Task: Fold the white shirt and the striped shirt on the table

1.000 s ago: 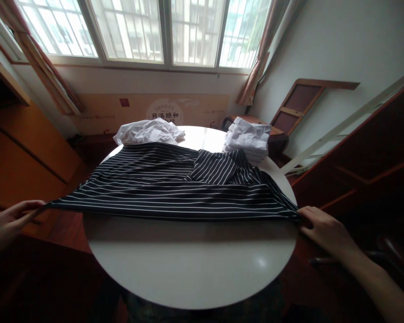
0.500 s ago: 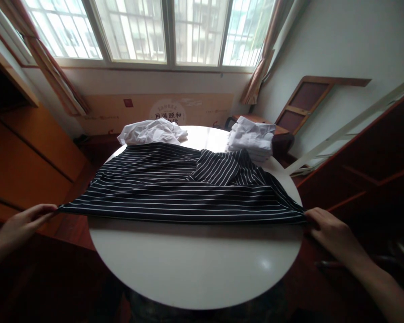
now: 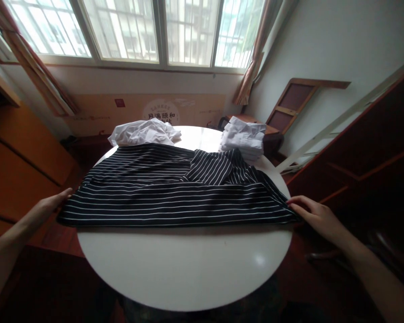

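A black shirt with white stripes (image 3: 175,202) lies spread across the round table, its near part folded over and its front edge running straight from side to side. On the left, my left hand (image 3: 55,201) is closed at the shirt's side edge, above the drooping corner; some of its fingers are hidden behind the cloth. At the opposite side, my right hand (image 3: 314,215) pinches the edge between thumb and fingers, a little above the right corner. A striped flap (image 3: 210,167) lies folded on top of the shirt.
The white round table (image 3: 185,269) carries a loose heap of white cloth (image 3: 146,132) at the far left and a stack of folded white clothes (image 3: 242,137) at the far right. Beyond stand a chair (image 3: 272,128) and a printed board (image 3: 101,110) under the window.
Both hands have moved from the front corners up along the shirt's side edges. The stretched left corner has slackened and hangs past the table. The view has shifted slightly.
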{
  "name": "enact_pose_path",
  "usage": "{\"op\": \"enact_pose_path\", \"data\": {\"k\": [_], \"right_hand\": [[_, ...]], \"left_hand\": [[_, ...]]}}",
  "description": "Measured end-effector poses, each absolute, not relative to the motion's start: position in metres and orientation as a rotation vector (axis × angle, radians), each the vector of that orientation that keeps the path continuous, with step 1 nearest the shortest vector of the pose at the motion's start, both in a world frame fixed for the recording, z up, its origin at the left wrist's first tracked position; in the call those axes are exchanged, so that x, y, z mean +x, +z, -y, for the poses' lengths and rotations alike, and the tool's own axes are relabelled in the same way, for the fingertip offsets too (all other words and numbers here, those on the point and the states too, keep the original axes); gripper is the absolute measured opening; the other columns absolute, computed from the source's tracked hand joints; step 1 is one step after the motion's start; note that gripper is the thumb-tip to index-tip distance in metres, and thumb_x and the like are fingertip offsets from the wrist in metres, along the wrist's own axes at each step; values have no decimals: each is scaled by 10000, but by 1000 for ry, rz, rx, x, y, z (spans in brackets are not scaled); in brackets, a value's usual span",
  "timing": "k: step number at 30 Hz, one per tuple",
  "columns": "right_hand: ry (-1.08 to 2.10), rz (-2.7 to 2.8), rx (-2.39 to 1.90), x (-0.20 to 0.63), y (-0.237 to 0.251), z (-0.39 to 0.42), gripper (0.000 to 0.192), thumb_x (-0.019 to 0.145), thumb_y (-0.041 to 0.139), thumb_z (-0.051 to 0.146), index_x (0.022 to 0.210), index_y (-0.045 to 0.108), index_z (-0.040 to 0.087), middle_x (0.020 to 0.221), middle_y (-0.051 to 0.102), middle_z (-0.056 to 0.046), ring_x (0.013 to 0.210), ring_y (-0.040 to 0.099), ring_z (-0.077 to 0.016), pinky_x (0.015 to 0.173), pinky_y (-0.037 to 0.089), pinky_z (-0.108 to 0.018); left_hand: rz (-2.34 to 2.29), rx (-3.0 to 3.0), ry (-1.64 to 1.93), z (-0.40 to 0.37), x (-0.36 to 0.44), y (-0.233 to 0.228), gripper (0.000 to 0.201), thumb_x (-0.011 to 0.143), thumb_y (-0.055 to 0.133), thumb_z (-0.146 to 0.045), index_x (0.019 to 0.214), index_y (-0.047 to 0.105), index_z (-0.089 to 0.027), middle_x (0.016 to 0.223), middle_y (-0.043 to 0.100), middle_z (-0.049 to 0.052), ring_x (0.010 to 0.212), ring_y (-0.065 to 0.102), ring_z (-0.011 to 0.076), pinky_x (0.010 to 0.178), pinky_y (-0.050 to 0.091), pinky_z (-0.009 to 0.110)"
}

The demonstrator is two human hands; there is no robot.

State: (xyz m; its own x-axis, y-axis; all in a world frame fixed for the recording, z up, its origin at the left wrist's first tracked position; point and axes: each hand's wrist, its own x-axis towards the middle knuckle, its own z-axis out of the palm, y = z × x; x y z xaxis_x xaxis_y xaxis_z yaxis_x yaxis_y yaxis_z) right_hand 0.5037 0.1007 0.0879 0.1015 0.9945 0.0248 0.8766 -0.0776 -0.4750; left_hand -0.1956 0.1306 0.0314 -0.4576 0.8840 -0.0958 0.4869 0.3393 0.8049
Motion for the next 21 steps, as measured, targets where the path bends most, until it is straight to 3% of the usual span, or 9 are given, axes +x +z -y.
{"op": "enact_pose_path", "data": {"k": [4, 9, 15, 21], "right_hand": [[409, 1770, -1953, 492, 84, -124, 376, 679, 451, 486, 806, 606, 168, 818, 656, -70, 771, 601, -232, 704, 450, -333], [568, 1677, -1814, 489, 64, -161, 413, 653, 490, 537, 803, 627, 177, 826, 662, -69, 808, 601, -237, 755, 447, -347], [746, 1549, -1781, 486, 50, -176, 412, 550, 605, 573, 629, 622, 169, 657, 637, -46, 674, 583, -213, 663, 445, -326], [781, 1324, -1688, 490, 49, -174, 377, 543, 644, 534, 658, 598, 179, 626, 601, -5, 598, 551, -158, 592, 438, -282]], "left_hand": [[-2172, 1114, 815, -147, -162, 50, 492, 637, 554, -528, 923, 597, -131, 788, 638, 34, 726, 571, 187, 569, 437, 234], [-2356, 1408, 676, -166, -136, 55, 327, 723, 503, -428, 884, 582, -154, 816, 600, 14, 751, 544, 161, 575, 391, 198], [-2489, 1376, 959, -173, -140, 43, 243, 780, 462, -322, 915, 537, -134, 820, 579, 19, 726, 505, 138, 578, 369, 188], [-2525, 1275, 1256, -176, -142, 48, 238, 784, 482, -311, 942, 541, -144, 799, 564, -8, 679, 479, 106, 597, 369, 179]]}}
